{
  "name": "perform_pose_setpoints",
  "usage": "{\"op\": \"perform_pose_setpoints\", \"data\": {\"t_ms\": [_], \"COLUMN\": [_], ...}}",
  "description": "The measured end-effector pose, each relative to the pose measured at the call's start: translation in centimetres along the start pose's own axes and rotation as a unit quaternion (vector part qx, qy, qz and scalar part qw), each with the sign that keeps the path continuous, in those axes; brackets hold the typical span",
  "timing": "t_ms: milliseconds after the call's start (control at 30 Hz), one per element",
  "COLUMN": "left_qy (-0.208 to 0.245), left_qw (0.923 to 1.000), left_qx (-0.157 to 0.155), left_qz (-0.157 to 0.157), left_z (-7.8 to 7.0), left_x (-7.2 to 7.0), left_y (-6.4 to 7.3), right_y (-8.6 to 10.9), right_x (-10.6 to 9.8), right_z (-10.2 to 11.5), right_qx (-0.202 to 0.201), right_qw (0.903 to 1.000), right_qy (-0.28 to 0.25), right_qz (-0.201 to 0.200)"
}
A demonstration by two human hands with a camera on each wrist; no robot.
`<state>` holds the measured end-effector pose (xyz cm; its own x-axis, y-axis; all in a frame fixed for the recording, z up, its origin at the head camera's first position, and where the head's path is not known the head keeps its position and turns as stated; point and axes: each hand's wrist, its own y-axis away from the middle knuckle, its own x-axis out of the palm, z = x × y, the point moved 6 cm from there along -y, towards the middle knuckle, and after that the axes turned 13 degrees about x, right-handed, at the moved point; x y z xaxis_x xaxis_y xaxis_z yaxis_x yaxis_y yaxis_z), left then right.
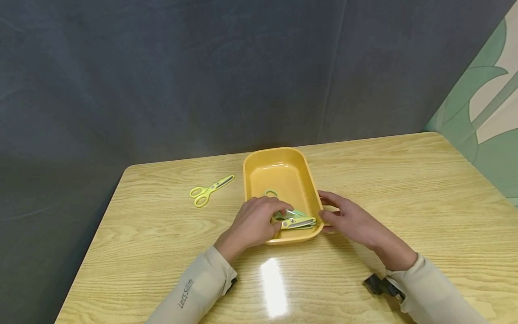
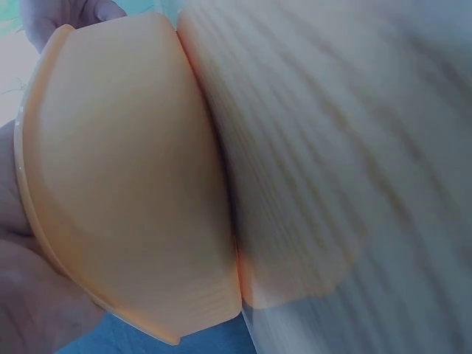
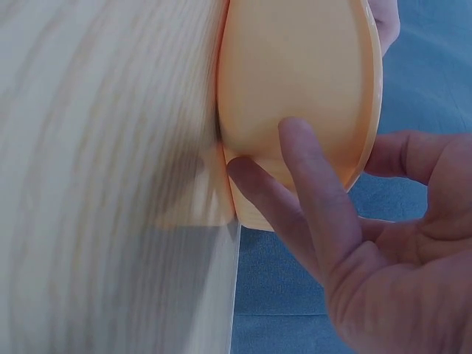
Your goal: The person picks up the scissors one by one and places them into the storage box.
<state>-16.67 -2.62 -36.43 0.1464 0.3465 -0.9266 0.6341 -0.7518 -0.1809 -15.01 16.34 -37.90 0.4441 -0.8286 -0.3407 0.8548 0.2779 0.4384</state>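
A yellow-orange plastic tray point(image 1: 279, 177) stands on the table. My left hand point(image 1: 256, 220) reaches over its near left side and holds yellow scissors point(image 1: 298, 222) by the handle end, which the hand hides. Their blades point right, low inside the tray. Beneath them lie green scissors point(image 1: 299, 213), partly covered; one green handle loop point(image 1: 271, 192) shows past the knuckles. At the tray's right wall, my right hand point(image 1: 348, 220) grips the rim. In the right wrist view, that hand's fingers point(image 3: 317, 192) press the outer wall while the thumb is at the rim.
Another pair of yellow scissors point(image 1: 210, 191) lies on the wooden table point(image 1: 404, 189), left of the tray. A dark cloth point(image 1: 202, 81) hangs behind the table's back edge. A patterned green-and-white surface point(image 1: 485, 108) is at the far right.
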Motion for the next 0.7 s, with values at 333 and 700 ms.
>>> {"op": "perform_pose_setpoints", "data": {"t_ms": [333,700], "left_qy": [0.135,0.157], "left_qw": [0.9875,0.9533], "left_qx": [-0.007,-0.074], "left_qz": [-0.081,-0.247], "left_z": [0.8,3.3], "left_x": [-1.3,-4.3], "left_y": [1.1,2.9], "right_y": [0.1,0.1], "right_x": [0.1,0.0], "right_z": [0.1,0.1], "right_qx": [0.002,0.004], "right_qw": [1.0,0.9999], "right_qy": [-0.004,0.01], "right_qz": [-0.001,-0.008]}}
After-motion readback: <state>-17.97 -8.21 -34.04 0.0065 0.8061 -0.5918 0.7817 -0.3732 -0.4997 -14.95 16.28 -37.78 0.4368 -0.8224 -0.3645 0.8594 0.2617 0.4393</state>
